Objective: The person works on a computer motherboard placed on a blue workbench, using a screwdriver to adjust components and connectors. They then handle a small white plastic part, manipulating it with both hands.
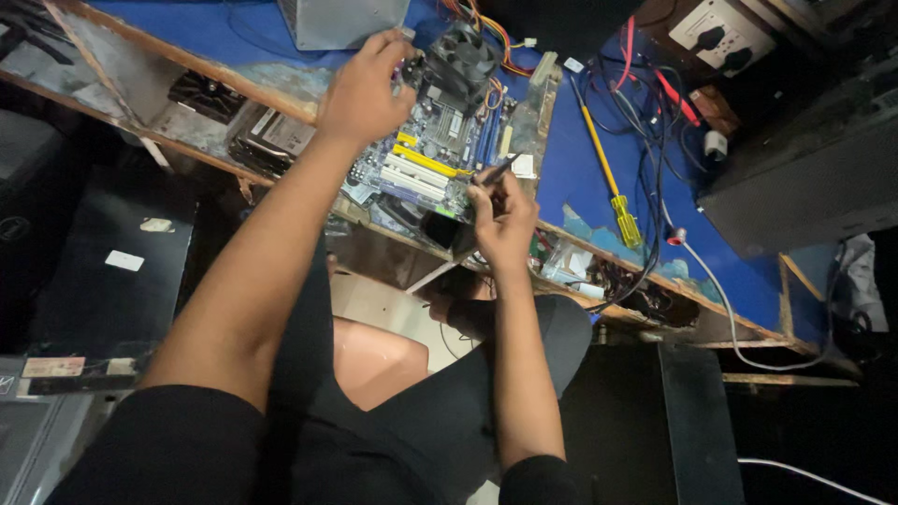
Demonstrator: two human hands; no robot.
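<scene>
Two hands work over a green motherboard [432, 157] that lies on the blue tabletop [571, 168], close to its near edge. The left hand [363, 92] is curled at the board's far left corner, its fingertips pinched against the side of the black cooler fan [460, 58] mounted on the board; what exactly they grip is too small to tell. The right hand [503, 217] is closed around a thin dark tool [494, 172], whose tip points at the board's near right part, beside the white and yellow slots. To the right, well apart from the board, a yellow-handled screwdriver [606, 178] lies on the tabletop among tangled cables [655, 122]. A hard drive [271, 138] sits on the shelf to the board's left.
</scene>
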